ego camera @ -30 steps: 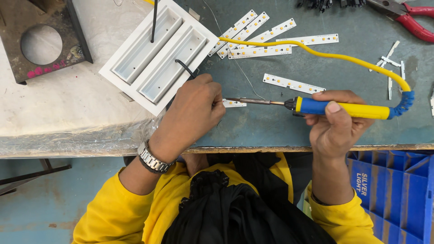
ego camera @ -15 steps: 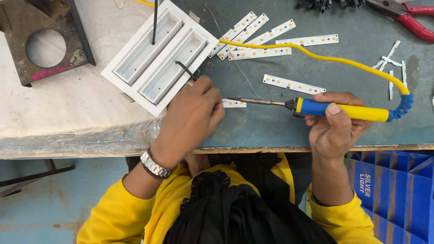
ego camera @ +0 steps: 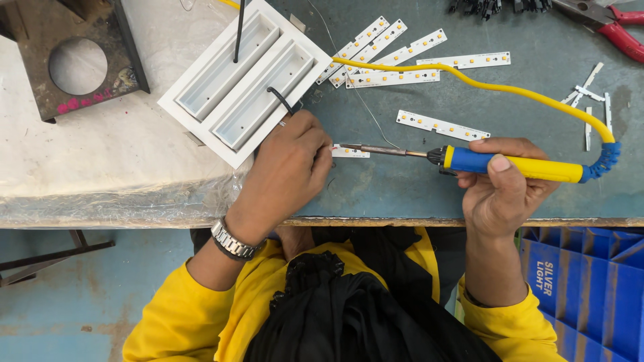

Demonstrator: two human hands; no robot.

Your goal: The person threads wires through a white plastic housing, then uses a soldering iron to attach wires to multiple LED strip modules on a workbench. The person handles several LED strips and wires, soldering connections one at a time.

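Note:
My right hand [ego camera: 502,191] grips a soldering iron [ego camera: 510,164] with a blue and yellow handle; its metal tip points left and touches a small white LED strip [ego camera: 350,153] on the grey-green bench. My left hand [ego camera: 290,167], with a metal watch on the wrist, presses down at the left end of that strip, fingers closed beside a black wire [ego camera: 280,99]. The wire leads from a white two-channel light housing [ego camera: 245,84] just above the hand. A yellow cord [ego camera: 510,90] curves from the iron's handle across the bench.
Several loose LED strips [ego camera: 402,64] lie behind the iron, small white clips [ego camera: 590,94] at the right, red-handled pliers [ego camera: 614,27] in the far right corner. A dark metal block with a round hole [ego camera: 77,64] sits at the left. A blue crate [ego camera: 583,295] stands below the bench edge.
My left hand and the white housing have shifted slightly right. The soldering iron stays on the small strip, almost still.

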